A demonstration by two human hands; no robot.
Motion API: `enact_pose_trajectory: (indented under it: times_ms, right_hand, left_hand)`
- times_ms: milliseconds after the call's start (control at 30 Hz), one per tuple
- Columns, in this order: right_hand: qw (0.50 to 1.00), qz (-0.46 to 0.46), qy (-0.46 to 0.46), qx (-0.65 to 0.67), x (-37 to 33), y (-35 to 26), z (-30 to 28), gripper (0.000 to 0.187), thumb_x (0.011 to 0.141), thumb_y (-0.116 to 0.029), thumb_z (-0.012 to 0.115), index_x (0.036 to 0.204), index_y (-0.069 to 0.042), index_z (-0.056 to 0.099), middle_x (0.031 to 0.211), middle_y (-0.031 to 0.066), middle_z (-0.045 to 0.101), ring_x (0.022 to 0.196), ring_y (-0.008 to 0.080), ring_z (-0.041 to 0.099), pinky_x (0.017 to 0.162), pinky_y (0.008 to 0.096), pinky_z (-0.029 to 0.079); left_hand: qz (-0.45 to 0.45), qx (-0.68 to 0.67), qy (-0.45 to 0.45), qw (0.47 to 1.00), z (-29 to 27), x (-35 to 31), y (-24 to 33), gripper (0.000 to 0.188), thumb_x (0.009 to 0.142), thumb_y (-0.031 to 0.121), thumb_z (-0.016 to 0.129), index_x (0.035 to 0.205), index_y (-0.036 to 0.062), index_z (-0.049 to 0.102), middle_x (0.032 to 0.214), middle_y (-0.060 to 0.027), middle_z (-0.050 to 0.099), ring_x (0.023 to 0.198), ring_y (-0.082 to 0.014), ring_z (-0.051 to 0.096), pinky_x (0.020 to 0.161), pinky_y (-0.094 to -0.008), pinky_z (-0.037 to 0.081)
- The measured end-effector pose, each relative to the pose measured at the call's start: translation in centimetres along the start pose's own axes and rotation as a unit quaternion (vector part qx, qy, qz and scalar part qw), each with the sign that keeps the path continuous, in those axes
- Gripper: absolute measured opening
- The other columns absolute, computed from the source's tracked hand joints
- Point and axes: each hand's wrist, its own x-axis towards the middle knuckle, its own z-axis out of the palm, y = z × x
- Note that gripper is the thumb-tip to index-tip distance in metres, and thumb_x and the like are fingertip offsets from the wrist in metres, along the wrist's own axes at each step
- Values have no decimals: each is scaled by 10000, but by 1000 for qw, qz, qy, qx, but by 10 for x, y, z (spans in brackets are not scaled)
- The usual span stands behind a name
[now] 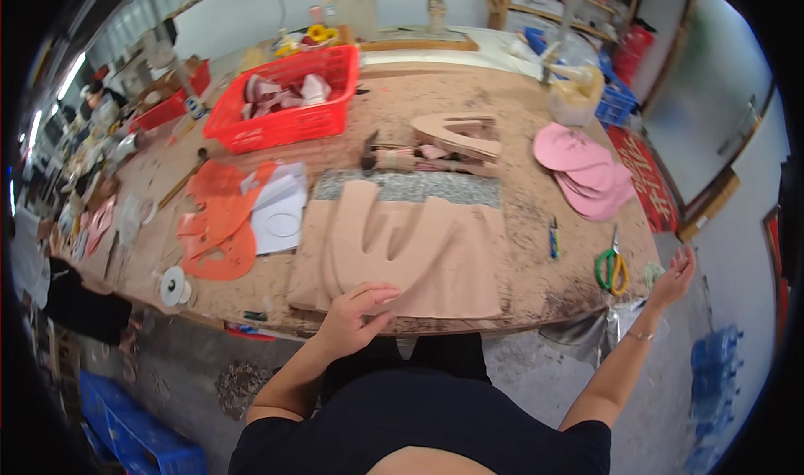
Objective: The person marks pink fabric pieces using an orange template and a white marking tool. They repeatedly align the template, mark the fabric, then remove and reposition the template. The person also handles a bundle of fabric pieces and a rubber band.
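Observation:
A beige sheet of soft, leather-like material (469,261) lies at the table's near middle, with curved cut-out pieces of the same colour (356,241) on top. My left hand (358,316) rests at the near edge of these pieces, thumb and fingers apart, touching the material. Off to the right, my right hand (675,281) is raised beyond the table's edge with loosely bent fingers and nothing visible in it. Nearest to it are scissors with green and yellow handles (613,272). A blue and yellow pen-like tool (554,239) lies to their left.
Behind the sheet are a hammer (369,153) and tan curved templates (456,132). Pink rounded pieces (586,174) lie at right; orange pieces (222,224), white paper (279,211) and a white spool (175,287) at left. A red basket (289,128) holds pinkish pieces.

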Motion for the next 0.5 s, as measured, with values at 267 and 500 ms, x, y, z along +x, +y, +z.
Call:
enact_pose_trajectory:
  times_ms: [267, 500]
  right_hand:
    - [868, -194, -427, 166, -217, -198, 78, 226, 872, 25, 626, 1083, -40, 675, 1062, 153, 678, 928, 325, 676, 815, 392, 543]
    - [842, -119, -503, 153, -281, -243, 82, 175, 878, -38, 672, 1053, -44, 673, 1014, 152, 675, 963, 358, 675, 800, 394, 553]
  left_hand:
    - [-63, 315, 25, 947, -25, 1, -25, 864, 704, 481, 837, 1408, 98, 513, 1481, -163, 450, 1452, -396, 296, 1148, -599, 255]
    - [21, 369, -75, 926, 1, 35, -29, 915, 697, 445, 831, 1423, 37, 453, 1503, -209, 410, 1441, -418, 307, 1134, -616, 268]
